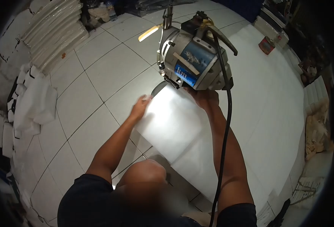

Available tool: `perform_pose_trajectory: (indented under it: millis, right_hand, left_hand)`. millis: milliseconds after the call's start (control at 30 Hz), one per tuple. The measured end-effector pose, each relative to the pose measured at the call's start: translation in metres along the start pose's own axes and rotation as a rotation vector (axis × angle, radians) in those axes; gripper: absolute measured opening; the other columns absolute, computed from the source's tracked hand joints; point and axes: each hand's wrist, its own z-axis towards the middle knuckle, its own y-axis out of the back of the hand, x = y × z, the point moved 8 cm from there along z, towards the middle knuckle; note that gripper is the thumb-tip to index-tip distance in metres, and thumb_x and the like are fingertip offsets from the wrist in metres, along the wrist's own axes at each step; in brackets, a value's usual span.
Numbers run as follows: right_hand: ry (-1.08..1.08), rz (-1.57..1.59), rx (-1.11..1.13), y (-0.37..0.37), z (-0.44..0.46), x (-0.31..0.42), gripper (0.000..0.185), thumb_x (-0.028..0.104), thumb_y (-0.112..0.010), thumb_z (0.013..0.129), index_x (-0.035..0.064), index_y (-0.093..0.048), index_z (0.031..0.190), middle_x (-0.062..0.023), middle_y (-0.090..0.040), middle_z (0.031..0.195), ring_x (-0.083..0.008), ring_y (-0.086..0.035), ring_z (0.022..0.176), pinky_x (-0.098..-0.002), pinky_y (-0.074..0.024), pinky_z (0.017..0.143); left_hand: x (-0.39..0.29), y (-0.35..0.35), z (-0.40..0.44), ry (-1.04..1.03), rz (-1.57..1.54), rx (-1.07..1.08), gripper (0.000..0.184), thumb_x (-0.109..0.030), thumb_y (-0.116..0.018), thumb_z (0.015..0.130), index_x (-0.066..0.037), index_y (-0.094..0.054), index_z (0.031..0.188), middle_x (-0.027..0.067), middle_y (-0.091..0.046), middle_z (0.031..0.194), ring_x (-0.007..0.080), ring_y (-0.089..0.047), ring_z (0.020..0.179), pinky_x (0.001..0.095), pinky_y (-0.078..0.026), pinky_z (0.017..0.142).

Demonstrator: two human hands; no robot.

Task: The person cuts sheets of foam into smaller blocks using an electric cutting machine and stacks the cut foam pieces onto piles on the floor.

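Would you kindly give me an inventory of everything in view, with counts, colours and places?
Machine: one, silver-grey and blue, upper centre
Cable: one, black, running from machine to bottom edge
White sheets: count unclear, white, centre to right
Tin: one, reddish, upper right
Wrapped stack: one, whitish, upper left
Bundles: several, white, left
Small scrap: one, orange, upper-left floor
Tiled floor: one, pale with dark joints, left and centre
Sleeves: two, dark, bottom
Left hand: one, bare, sheets' left edge
Right hand: one, bare, partly hidden below machine
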Motion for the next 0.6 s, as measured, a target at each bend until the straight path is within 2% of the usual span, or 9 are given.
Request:
perform_pose_trajectory:
  millis: [33,100,133,167,200,300,400,500,600]
  right_hand:
    - [0.023,0.034,0.004,0.002,-0.001,0.002,0.067,0.069,-0.044,0.087,0.0161,-0.057,0.126,-0.0157,-0.064,0.116,-0.0335,-0.064,0.103,-0.0435,-0.0522,0.083]
    - [0.043,0.081,0.022,0.0,-0.009,0.001,0.066,0.068,-0.044,0.087,0.0161,-0.057,0.126,-0.0157,-0.064,0.116,-0.0332,-0.063,0.103,-0.0439,-0.052,0.084]
    - [0.003,0.063,0.086,0.002,-0.01,-0.001,0.065,0.067,-0.045,0.087,0.0161,-0.057,0.126,-0.0157,-0.064,0.117,-0.0331,-0.063,0.105,-0.0434,-0.0516,0.085]
    - [-0.03,0.045,0.15,-0.003,-0.007,-0.003,0.064,0.067,-0.045,0.087,0.0161,-0.057,0.126,-0.0157,-0.064,0.117,-0.0331,-0.062,0.106,-0.0429,-0.0511,0.086]
    - [-0.018,0.056,0.137,-0.021,-0.001,-0.013,0.067,0.068,-0.046,0.086,0.0163,-0.057,0.126,-0.0153,-0.064,0.118,-0.0325,-0.061,0.109,-0.041,-0.0501,0.089]
    - [-0.055,-0.035,0.16,-0.013,0.001,-0.016,0.076,0.074,-0.044,0.084,0.0139,-0.055,0.129,-0.02,-0.063,0.118,-0.0328,-0.059,0.112,-0.0414,-0.0486,0.091]
    - [-0.066,-0.082,0.256,-0.025,0.003,-0.03,0.083,0.077,-0.037,0.084,0.0094,-0.053,0.129,-0.0229,-0.063,0.115,-0.0355,-0.059,0.111,-0.0433,-0.0477,0.091]
    - [-0.056,-0.08,0.316,-0.047,0.009,-0.053,0.083,0.077,-0.037,0.083,0.0076,-0.055,0.124,-0.0228,-0.064,0.112,-0.0402,-0.059,0.106,-0.0467,-0.0476,0.086]
    - [0.029,-0.032,0.234,-0.016,-0.009,-0.012,0.07,0.069,-0.049,0.084,0.0044,-0.057,0.11,-0.019,-0.065,0.101,-0.0397,-0.061,0.098,-0.0458,-0.0466,0.081]
  left_hand:
    - [0.015,0.018,0.0,-0.008,-0.357,-0.009,0.075,-0.063,-0.049,0.087,-0.01,-0.043,0.139,0.0157,-0.053,0.131,0.0266,-0.048,0.124,0.0357,-0.038,0.101]
    - [0.042,0.079,-0.027,-0.091,-0.431,-0.272,0.065,-0.054,-0.046,0.093,-0.008,-0.043,0.138,0.0121,-0.052,0.131,0.0239,-0.046,0.123,0.0342,-0.035,0.102]
    - [0.075,0.113,-0.05,-0.209,-0.219,-0.4,0.054,-0.042,-0.045,0.098,-0.003,-0.046,0.135,0.0135,-0.054,0.128,0.0255,-0.049,0.12,0.0355,-0.036,0.102]
    - [0.09,0.134,-0.099,-0.051,-0.028,-0.476,0.051,-0.038,-0.051,0.097,0.003,-0.052,0.126,0.018,-0.053,0.13,0.0294,-0.047,0.124,0.038,-0.035,0.105]
    - [0.132,0.155,-0.141,0.03,0.244,-0.568,0.051,-0.038,-0.054,0.095,0.003,-0.053,0.125,0.019,-0.055,0.129,0.032,-0.048,0.123,0.0391,-0.036,0.104]
    - [0.221,0.177,-0.269,0.52,0.8,-0.486,0.07,-0.05,-0.053,0.092,0.001,-0.04,0.138,0.0305,-0.035,0.142,0.045,-0.029,0.135,0.0531,-0.021,0.111]
    - [0.257,0.147,-0.303,0.524,0.973,-0.536,0.082,-0.054,-0.051,0.09,-0.002,-0.023,0.148,0.0337,-0.016,0.149,0.0509,-0.012,0.139,0.0596,-0.009,0.112]
    - [0.255,0.144,-0.309,0.463,0.909,-0.543,0.087,-0.053,-0.052,0.089,-0.004,-0.013,0.15,0.0319,-0.008,0.152,0.0504,-0.005,0.14,0.061,-0.005,0.112]
    - [0.242,0.145,-0.31,0.509,0.883,-0.516,0.087,-0.051,-0.055,0.088,-0.004,-0.015,0.15,0.0324,-0.007,0.152,0.0498,-0.006,0.141,0.0607,-0.006,0.112]
